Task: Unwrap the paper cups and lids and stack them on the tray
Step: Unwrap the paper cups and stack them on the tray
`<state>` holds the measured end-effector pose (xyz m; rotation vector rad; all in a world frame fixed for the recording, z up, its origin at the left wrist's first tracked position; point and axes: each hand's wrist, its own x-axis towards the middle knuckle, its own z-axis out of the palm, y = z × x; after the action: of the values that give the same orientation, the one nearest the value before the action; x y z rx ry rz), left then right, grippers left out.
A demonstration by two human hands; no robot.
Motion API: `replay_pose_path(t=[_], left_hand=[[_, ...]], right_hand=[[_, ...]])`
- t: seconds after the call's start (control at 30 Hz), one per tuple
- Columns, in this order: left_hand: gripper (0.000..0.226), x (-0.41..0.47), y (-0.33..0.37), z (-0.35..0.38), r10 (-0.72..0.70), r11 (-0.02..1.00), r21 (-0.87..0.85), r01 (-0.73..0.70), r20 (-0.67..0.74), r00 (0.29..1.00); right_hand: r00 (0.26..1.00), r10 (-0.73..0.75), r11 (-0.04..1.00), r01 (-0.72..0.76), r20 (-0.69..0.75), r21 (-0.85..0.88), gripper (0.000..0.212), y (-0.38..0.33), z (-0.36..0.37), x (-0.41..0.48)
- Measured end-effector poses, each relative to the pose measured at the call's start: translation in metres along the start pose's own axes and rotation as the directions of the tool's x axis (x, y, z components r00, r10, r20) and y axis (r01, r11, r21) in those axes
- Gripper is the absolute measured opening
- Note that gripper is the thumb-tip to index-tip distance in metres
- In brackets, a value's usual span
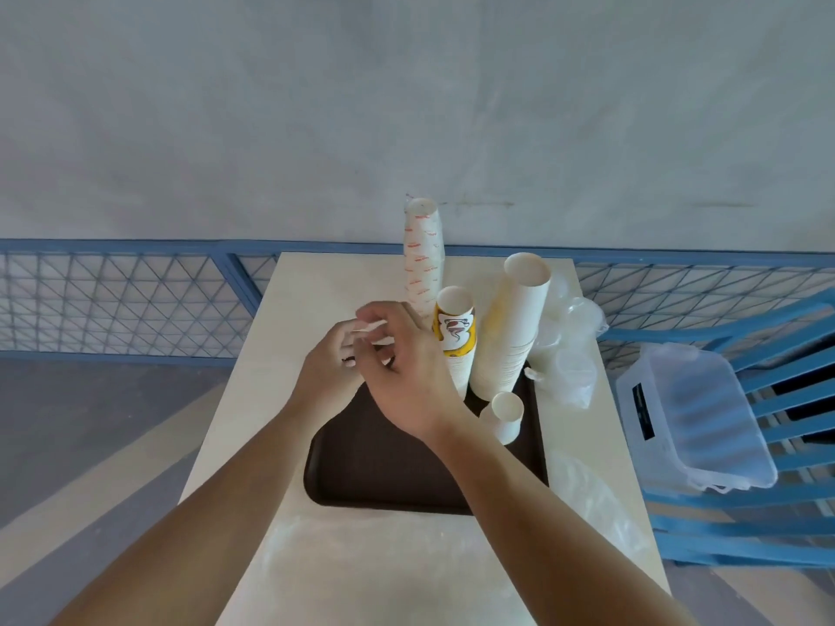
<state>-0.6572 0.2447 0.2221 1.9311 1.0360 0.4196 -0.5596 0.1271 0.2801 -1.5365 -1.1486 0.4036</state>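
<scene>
A dark brown tray (384, 472) lies on the pale table. On its far right side stand a tall plain white cup stack (510, 327), a shorter stack with a yellow printed cup (456, 336) and a small white stack (504, 415). Behind them rises a stack with red print (422, 255), still in clear wrap. Both hands meet above the tray's far left corner. My left hand (327, 359) and my right hand (402, 368) pinch a small stack of white lids (372, 333) between curled fingers; most of it is hidden by my right hand.
Loose clear plastic wrap and lids (569, 341) pile up on the table right of the tray. More clear wrap (587, 494) lies near the right front. A clear plastic bin (696, 413) sits on a blue chair at the right. A blue mesh fence runs behind the table (316, 286).
</scene>
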Motion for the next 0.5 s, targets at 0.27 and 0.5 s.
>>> replay_pose_path(t=[0.27,0.5], left_hand=[[0.04,0.026,-0.045,-0.043,-0.03,0.99,-0.142,0.019,-0.08,0.996],[0.037,0.052,-0.044,-0.06,0.007,0.973,-0.23,-0.013,-0.03,1.0]], right_hand=[[0.959,0.214,0.962,-0.24,-0.186,-0.129,0.061,0.019,0.053,0.081],[0.856,0.294,0.911,-0.385,-0.426,-0.146,0.068,0.031,0.064,0.168]])
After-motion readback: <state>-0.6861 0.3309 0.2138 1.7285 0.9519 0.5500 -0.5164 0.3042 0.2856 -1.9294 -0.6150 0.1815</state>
